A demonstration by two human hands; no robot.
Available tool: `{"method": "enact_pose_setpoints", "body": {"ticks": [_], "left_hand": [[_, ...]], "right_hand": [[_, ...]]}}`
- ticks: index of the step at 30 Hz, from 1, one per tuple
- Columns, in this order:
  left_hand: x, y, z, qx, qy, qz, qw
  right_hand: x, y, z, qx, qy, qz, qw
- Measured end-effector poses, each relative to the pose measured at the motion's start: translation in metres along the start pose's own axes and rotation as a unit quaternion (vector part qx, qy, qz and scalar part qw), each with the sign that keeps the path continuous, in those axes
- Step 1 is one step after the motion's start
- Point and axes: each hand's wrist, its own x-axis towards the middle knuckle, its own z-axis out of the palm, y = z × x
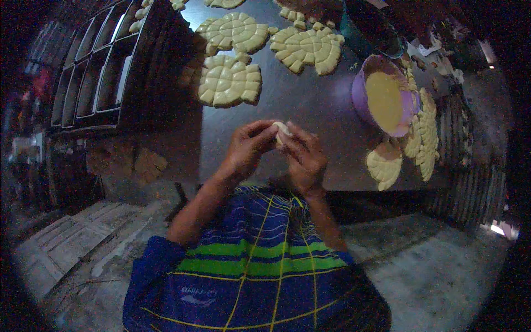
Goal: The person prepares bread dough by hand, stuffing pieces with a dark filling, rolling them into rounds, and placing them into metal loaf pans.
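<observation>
Between the fingertips of both hands, above the near part of the table, is a small pale piece of dough [283, 130]. My left hand [247, 145] pinches it from the left. From the other side my right hand [307, 159] closes on it with thumb and fingers; part of the dough is hidden by them. Just beyond the hands lies a turtle-shaped dough piece [229, 81] with scored, shiny segments. Two more such shapes, a dough piece [235, 32] and another dough piece [307, 48], rest farther back.
A purple bowl [362, 99] of pale yellow liquid stands at right on the metal table [337, 146]. Beside it lie a rounded dough piece [384, 166] and a long segmented dough piece [427, 135]. A dark rack of trays [91, 72] stands left; a teal container [354, 33] is behind.
</observation>
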Motion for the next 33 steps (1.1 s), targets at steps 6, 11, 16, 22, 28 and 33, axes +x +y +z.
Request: {"method": "enact_pose_setpoints", "body": {"ticks": [6,11,16,22,28,33], "left_hand": [[-0.009,0.009,0.001,0.131,-0.012,0.053,0.99],[-0.011,0.007,-0.007,0.223,-0.058,0.12,0.966],[-0.015,0.014,-0.004,0.225,-0.076,0.103,0.966],[-0.001,-0.004,-0.014,0.251,-0.069,0.116,0.958],[0.002,-0.019,-0.01,0.238,-0.094,0.129,0.958],[-0.006,-0.016,0.002,0.127,-0.094,0.066,0.985]], "right_hand": [[0.003,0.013,-0.003,-0.088,-0.051,-0.084,0.991],[0.012,-0.004,-0.007,0.05,-0.057,0.231,0.97],[0.015,0.009,-0.008,0.154,-0.117,0.28,0.94],[0.01,0.02,-0.013,0.13,-0.158,0.22,0.954],[0.003,0.03,-0.022,0.163,-0.192,0.284,0.925],[-0.013,0.036,-0.008,0.223,-0.118,0.357,0.9]]}}
